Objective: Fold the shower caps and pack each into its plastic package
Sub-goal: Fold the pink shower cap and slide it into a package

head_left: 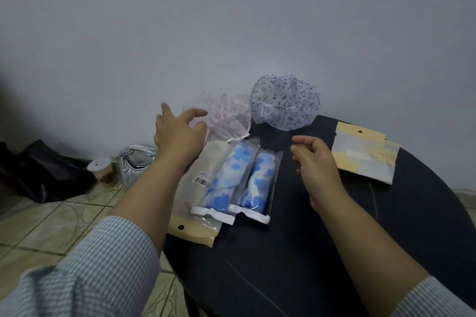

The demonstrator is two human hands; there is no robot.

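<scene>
Reaching with the left hand [177,131], fingers spread and loose, gripping nothing, fingertips just at the near edge of the pink cap [224,116]. Hovering the right hand [315,162] to the right of that cap, over the black table [296,252], fingers loosely curled, holding nothing visible. Lying just right of the pink cap: a purple cap [284,101], unfolded. Lying just nearer than the pink cap: two packed blue caps [242,177] overlapping a tan packet [195,183]. Lying well right of the pink cap: empty packets [365,154].
</scene>
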